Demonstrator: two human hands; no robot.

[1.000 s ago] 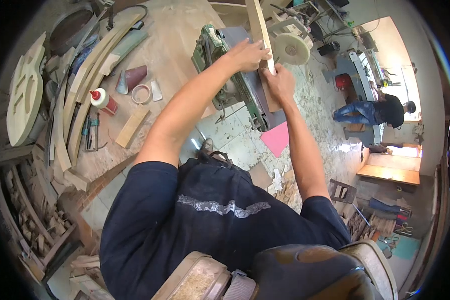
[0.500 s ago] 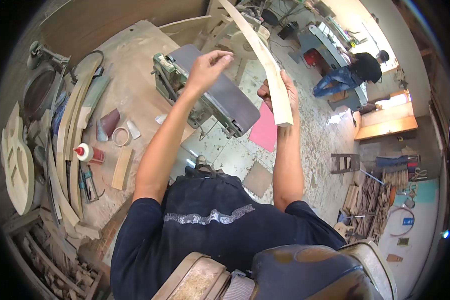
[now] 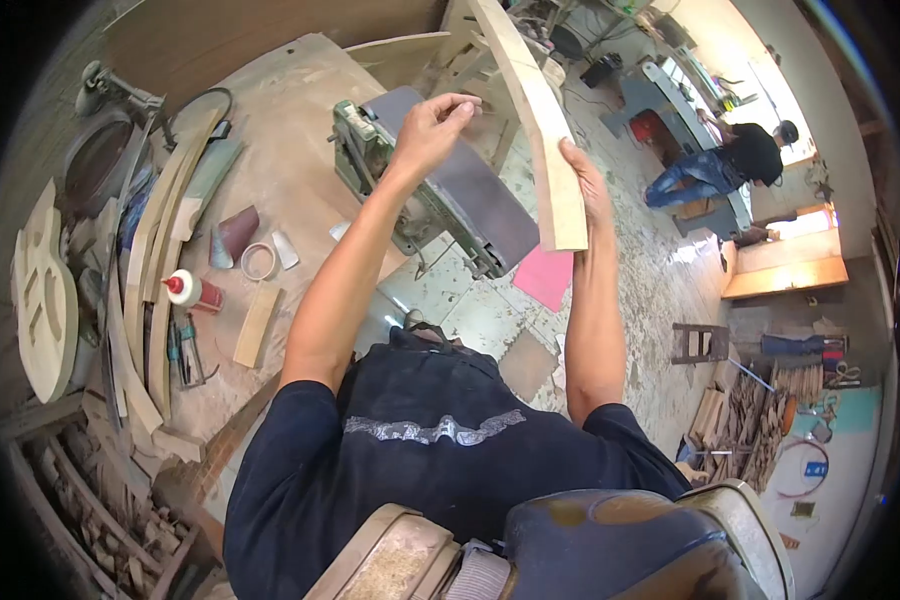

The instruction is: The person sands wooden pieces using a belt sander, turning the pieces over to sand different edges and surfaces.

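Observation:
My right hand grips a long, curved strip of pale wood near its lower end, thumb on its face and the other fingers behind it. The strip stands tilted, its far end running out past the top of the view. My left hand hovers left of the wood, apart from it, fingers curled in and thumb drawn against the index finger; nothing shows in it. Beneath that hand lies a belt sander with a dark grey belt and a green metal body.
On the workbench at left are curved wood strips, a glue bottle, a tape roll and a wood block. A pink sheet lies on the floor. Another person works at a grey machine, upper right.
The view has shifted, so most things sit further right. The wood strip has turned to show more of its broad side, and my right fingers have moved behind it.

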